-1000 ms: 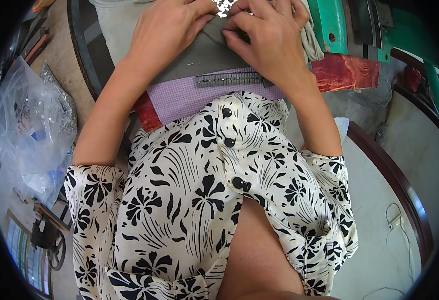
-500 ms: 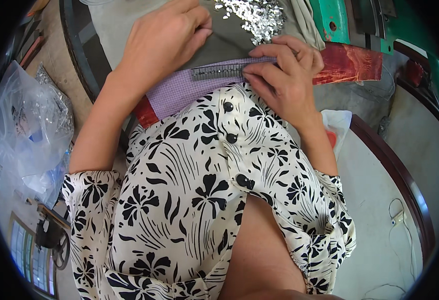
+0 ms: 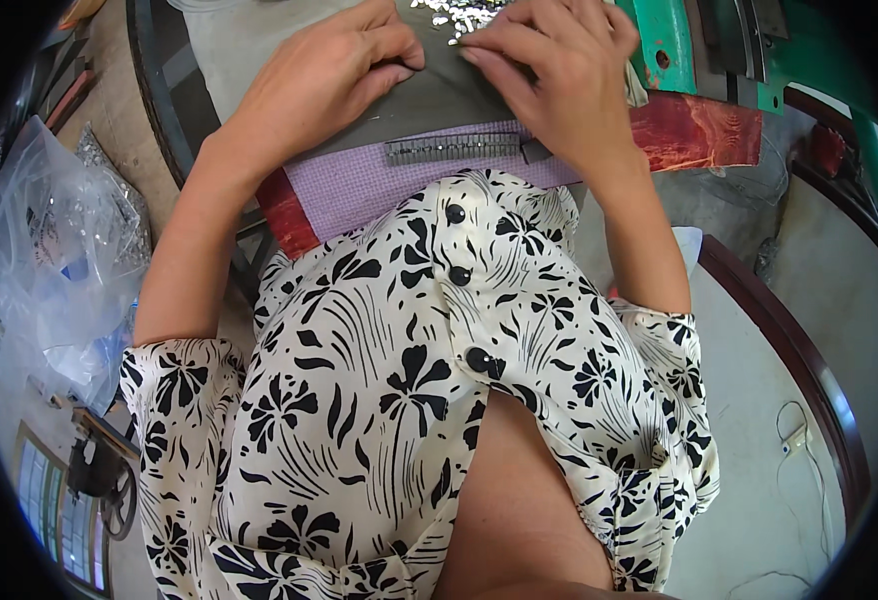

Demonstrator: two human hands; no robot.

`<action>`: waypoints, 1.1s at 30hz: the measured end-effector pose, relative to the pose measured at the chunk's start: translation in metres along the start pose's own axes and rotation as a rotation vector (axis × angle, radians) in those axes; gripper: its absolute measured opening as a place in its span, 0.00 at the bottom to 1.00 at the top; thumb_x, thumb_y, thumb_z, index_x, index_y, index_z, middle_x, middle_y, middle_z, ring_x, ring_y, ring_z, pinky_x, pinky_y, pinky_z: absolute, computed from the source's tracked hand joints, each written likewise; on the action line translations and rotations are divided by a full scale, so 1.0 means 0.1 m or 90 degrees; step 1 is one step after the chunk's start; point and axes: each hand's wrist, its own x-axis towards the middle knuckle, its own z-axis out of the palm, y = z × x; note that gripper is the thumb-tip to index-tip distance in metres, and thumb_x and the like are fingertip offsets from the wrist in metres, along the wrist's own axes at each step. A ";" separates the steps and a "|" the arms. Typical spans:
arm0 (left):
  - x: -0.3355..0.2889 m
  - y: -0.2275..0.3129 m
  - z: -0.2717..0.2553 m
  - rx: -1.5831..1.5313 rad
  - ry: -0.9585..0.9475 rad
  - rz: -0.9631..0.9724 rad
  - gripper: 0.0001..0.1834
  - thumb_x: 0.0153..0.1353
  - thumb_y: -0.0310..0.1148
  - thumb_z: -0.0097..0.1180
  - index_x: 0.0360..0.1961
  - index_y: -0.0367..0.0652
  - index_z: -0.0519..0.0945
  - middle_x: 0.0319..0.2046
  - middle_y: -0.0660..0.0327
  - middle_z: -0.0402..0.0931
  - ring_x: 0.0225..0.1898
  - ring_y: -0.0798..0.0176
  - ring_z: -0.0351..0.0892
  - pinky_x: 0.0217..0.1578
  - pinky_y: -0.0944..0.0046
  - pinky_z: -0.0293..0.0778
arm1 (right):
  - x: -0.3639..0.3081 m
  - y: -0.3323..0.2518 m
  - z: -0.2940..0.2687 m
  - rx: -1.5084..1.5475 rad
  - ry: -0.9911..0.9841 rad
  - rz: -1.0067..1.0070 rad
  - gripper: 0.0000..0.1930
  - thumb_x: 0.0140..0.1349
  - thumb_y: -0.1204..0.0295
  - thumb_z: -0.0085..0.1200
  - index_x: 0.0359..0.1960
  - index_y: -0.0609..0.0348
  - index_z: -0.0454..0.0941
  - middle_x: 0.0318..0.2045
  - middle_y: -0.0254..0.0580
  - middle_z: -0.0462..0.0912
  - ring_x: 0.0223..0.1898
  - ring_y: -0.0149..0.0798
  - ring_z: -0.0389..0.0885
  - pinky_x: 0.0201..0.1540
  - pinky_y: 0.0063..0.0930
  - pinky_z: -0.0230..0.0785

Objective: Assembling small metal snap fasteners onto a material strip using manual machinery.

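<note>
A slotted grey metal strip (image 3: pixel 454 148), like a toothed rack with small shiny bits along its slots, lies on the purple checked cloth (image 3: pixel 344 190) close to my body. My left hand (image 3: pixel 334 75) rests on the dark grey cloth beyond it, fingers curled and thumb against the forefinger; whatever it may hold is hidden. Over at the near edge of a pile of small silvery pieces (image 3: pixel 449 14), my right hand (image 3: pixel 559 75) has thumb and forefinger drawn together; any piece between the tips is too small to make out. A small dark block (image 3: pixel 536 151) sits by the strip's right end.
Reddish wood-patterned board (image 3: pixel 699 130) shows under the cloths. Green metal machine parts (image 3: pixel 664 45) stand at the far right. Clear plastic bags (image 3: pixel 59 250) hang at the left. A white cable (image 3: pixel 804 440) runs across the floor at the lower right.
My right hand has left the right end of the metal strip and moved away from my body to the silvery pile. The strip's end and dark block are now uncovered. My left hand has barely moved.
</note>
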 end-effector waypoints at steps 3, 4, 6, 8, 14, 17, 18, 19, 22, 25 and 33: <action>0.03 -0.03 0.05 0.003 0.004 0.000 0.06 0.61 0.27 0.60 0.40 0.41 0.79 0.35 0.59 0.72 0.34 0.52 0.76 0.36 0.57 0.72 | 0.03 0.35 0.47 0.034 0.279 -0.242 0.07 0.48 0.68 0.68 0.25 0.54 0.83 0.32 0.35 0.79 0.44 0.43 0.74 0.54 0.46 0.56; 0.02 -0.02 0.08 0.042 0.033 -0.002 0.06 0.61 0.28 0.61 0.39 0.41 0.79 0.35 0.60 0.72 0.33 0.52 0.76 0.35 0.57 0.72 | 0.04 0.32 0.45 -0.022 0.256 -0.228 0.07 0.48 0.68 0.68 0.25 0.55 0.83 0.31 0.36 0.79 0.44 0.43 0.74 0.54 0.47 0.57; 0.01 0.00 0.14 0.078 0.064 -0.010 0.06 0.61 0.29 0.61 0.38 0.41 0.78 0.35 0.60 0.73 0.33 0.51 0.77 0.34 0.56 0.72 | 0.09 0.06 0.19 -0.080 0.015 -0.056 0.08 0.48 0.68 0.68 0.24 0.56 0.82 0.31 0.37 0.79 0.44 0.45 0.75 0.54 0.49 0.57; 0.03 0.05 0.17 0.159 0.112 0.020 0.06 0.61 0.30 0.62 0.36 0.41 0.78 0.35 0.60 0.73 0.33 0.51 0.77 0.33 0.56 0.73 | 0.07 0.21 0.32 0.039 0.217 -0.135 0.08 0.48 0.68 0.68 0.24 0.56 0.82 0.31 0.39 0.79 0.44 0.47 0.74 0.54 0.49 0.57; -0.05 0.07 0.15 0.119 0.114 -0.018 0.06 0.60 0.30 0.63 0.35 0.42 0.78 0.33 0.60 0.73 0.32 0.51 0.77 0.32 0.56 0.73 | 0.04 0.14 0.15 -0.062 0.020 -0.011 0.07 0.49 0.69 0.67 0.26 0.57 0.82 0.33 0.40 0.78 0.45 0.47 0.73 0.53 0.48 0.56; -0.10 0.10 0.14 0.119 0.130 -0.061 0.06 0.60 0.29 0.63 0.35 0.40 0.78 0.32 0.59 0.73 0.32 0.51 0.76 0.32 0.57 0.72 | 0.08 0.10 0.07 -0.053 -0.010 -0.022 0.06 0.51 0.70 0.66 0.27 0.57 0.83 0.34 0.39 0.78 0.46 0.46 0.73 0.54 0.47 0.55; -0.11 0.09 0.15 0.122 0.133 -0.061 0.06 0.60 0.29 0.63 0.35 0.40 0.78 0.32 0.59 0.73 0.32 0.51 0.76 0.32 0.57 0.72 | 0.11 0.06 0.03 -0.015 -0.033 -0.009 0.06 0.51 0.71 0.66 0.28 0.57 0.83 0.34 0.38 0.78 0.47 0.45 0.73 0.55 0.46 0.55; -0.13 0.07 0.16 0.117 0.148 -0.069 0.06 0.60 0.29 0.63 0.35 0.40 0.79 0.32 0.59 0.74 0.31 0.51 0.76 0.32 0.58 0.72 | 0.11 0.05 -0.01 -0.015 -0.031 -0.013 0.06 0.51 0.71 0.66 0.28 0.57 0.83 0.34 0.38 0.78 0.47 0.45 0.73 0.55 0.46 0.55; -0.17 0.03 0.18 0.097 0.166 -0.075 0.06 0.58 0.28 0.64 0.35 0.40 0.80 0.32 0.58 0.74 0.32 0.52 0.77 0.33 0.57 0.73 | 0.08 0.09 -0.11 0.021 -0.085 0.041 0.05 0.52 0.71 0.66 0.31 0.54 0.85 0.36 0.35 0.79 0.49 0.43 0.72 0.56 0.44 0.55; -0.20 0.02 0.14 0.046 0.160 -0.071 0.05 0.58 0.26 0.62 0.36 0.40 0.81 0.32 0.58 0.75 0.32 0.55 0.78 0.33 0.58 0.75 | 0.07 0.06 -0.10 0.042 -0.071 0.045 0.04 0.53 0.71 0.66 0.30 0.55 0.85 0.36 0.35 0.80 0.49 0.43 0.72 0.56 0.44 0.55; -0.22 -0.09 0.04 -0.166 0.164 -0.142 0.10 0.57 0.20 0.55 0.40 0.34 0.81 0.33 0.58 0.75 0.31 0.66 0.77 0.35 0.69 0.73 | 0.07 0.24 0.40 0.010 0.249 -0.185 0.06 0.52 0.68 0.66 0.26 0.56 0.84 0.32 0.38 0.78 0.48 0.47 0.72 0.54 0.47 0.54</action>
